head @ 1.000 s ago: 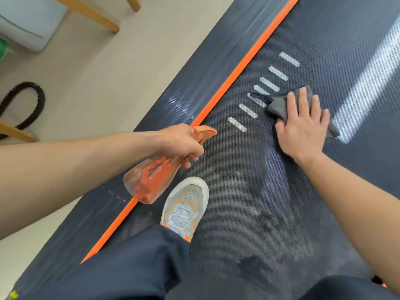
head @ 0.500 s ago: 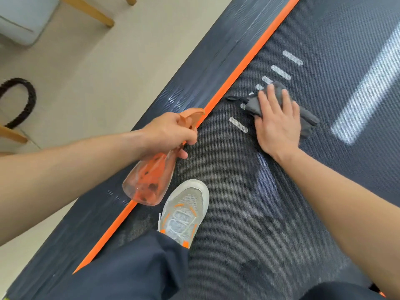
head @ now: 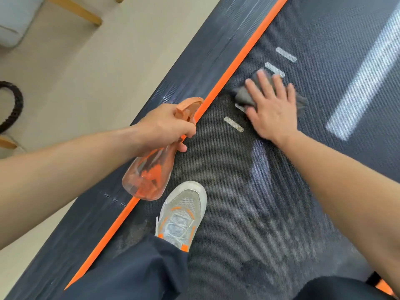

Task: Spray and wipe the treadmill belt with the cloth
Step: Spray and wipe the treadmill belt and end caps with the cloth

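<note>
R hand [head: 273,111] flat, fingers straight, pressing grey cloth [head: 244,96] onto treadmill belt [head: 238,169] near its orange edge strip [head: 229,70]. L hand [head: 163,126] curled round orange spray bottle [head: 149,172] neck, w/ trigger finger hidden. Cloth mostly covered by the hand; belt cut off by frame.

The right hand [head: 273,109] has slid the cloth [head: 242,96] leftward across the belt [head: 238,169] toward the orange strip [head: 238,59]

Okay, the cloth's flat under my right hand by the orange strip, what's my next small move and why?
Probably drag the cloth back toward your shoe with the right hand: damp patches show on the belt there, and the left hand holds the spray bottle over the belt's edge.
</note>
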